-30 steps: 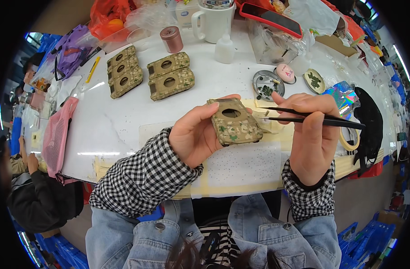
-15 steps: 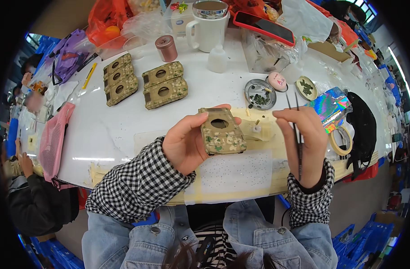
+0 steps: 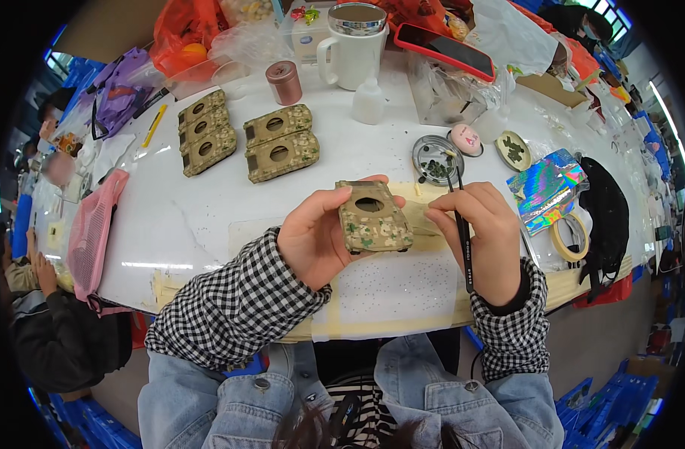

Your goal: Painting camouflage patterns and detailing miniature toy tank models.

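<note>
My left hand (image 3: 309, 239) holds a camouflage-painted model tank hull (image 3: 378, 228), thumb on its upper left edge and fingers behind. A round hole shows in its top face, with green and pale blotches below. Black tweezers (image 3: 466, 251) are pinched in my right hand (image 3: 490, 228), their tips pointing away from me. Those tips reach the near right edge of a round clear dish (image 3: 415, 160), where small dark green pieces (image 3: 433, 168) lie. Whether the tips grip a piece is too small to tell.
Several matching hulls (image 3: 282, 156) rest at the left. Behind stand a pink tin (image 3: 284, 84), a white mug (image 3: 356, 60) and a small white bottle (image 3: 368, 103). To the right are an oval lid (image 3: 514, 152), iridescent packet (image 3: 548, 187) and tape roll (image 3: 558, 241).
My right hand has moved left with the tweezers, bringing their tips to the round dish. The hull in my left hand stays nearly in place. The whole view has shifted slightly.
</note>
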The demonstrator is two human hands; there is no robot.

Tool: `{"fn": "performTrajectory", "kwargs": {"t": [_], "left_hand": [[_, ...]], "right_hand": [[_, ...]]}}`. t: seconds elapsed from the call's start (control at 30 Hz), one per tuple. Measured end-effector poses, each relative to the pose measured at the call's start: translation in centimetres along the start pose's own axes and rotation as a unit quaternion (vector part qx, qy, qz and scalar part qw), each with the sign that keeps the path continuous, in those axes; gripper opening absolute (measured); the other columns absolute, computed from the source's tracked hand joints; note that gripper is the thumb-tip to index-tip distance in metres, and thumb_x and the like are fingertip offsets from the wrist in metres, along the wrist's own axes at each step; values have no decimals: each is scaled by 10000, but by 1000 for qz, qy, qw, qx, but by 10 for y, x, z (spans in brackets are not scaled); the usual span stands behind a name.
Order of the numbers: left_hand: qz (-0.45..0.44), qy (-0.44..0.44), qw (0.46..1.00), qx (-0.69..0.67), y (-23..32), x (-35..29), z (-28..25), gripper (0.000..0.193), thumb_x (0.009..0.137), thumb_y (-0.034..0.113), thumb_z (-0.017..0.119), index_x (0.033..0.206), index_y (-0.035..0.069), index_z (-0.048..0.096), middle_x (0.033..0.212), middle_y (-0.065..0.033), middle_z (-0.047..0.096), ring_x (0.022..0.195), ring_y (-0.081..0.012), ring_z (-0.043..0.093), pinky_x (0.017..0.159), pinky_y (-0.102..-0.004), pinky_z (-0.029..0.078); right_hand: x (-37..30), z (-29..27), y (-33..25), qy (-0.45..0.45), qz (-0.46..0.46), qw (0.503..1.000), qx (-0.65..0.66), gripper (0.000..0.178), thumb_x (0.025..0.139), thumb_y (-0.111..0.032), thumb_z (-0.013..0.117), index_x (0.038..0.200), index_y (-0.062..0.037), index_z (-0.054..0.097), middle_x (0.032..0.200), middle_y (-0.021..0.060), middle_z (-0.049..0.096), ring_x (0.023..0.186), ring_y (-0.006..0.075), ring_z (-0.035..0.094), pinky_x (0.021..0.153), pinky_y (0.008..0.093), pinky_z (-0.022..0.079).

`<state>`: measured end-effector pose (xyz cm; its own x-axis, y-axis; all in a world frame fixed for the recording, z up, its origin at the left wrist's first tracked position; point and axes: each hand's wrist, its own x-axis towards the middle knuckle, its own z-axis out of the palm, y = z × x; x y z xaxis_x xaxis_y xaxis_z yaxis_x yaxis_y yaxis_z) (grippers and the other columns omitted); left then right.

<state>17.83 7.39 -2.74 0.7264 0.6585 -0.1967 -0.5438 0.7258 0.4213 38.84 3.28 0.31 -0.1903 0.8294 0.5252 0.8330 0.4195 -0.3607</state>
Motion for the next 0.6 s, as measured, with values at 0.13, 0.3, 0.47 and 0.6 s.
{"fn": "performTrajectory", "kwargs": {"t": [0.13, 0.3, 0.47, 0.6], "left_hand": [[0, -1, 1000, -4, 0, 0, -1, 531, 904, 266, 401, 1340, -24, 313, 1259, -223, 471, 1126, -339, 504, 964, -401, 424], [-5, 1, 1000, -3, 0, -1, 1, 530, 907, 264, 395, 1343, -24, 309, 1250, -223, 479, 1113, -337, 516, 957, -400, 433], [-11, -19, 1000, 2, -2, -1, 0, 483, 904, 250, 422, 1297, -25, 366, 1216, -201, 517, 1111, -303, 533, 968, -429, 427], [-9, -2, 1000, 3, -3, -2, 3, 451, 905, 245, 437, 1264, -25, 399, 1199, -194, 528, 1107, -296, 540, 972, -454, 426]], "right_hand": [[2, -8, -2, 31, -22, 999, -1, 149, 666, -47, 726, 757, -42, 608, 675, 85, 543, 680, 256, 537, 609, 321, 443], [2, -25, -17, 132, -25, 980, 144, 148, 725, 3, 691, 843, -18, 604, 721, 88, 573, 712, 229, 540, 661, 333, 448], [6, -14, -25, 70, -22, 944, 322, 129, 792, 4, 644, 905, -10, 584, 790, 79, 586, 694, 174, 500, 645, 277, 409], [8, -1, -27, 21, 29, 917, 397, 55, 853, -15, 583, 896, 1, 551, 802, 68, 576, 685, 111, 503, 625, 234, 401]]}}
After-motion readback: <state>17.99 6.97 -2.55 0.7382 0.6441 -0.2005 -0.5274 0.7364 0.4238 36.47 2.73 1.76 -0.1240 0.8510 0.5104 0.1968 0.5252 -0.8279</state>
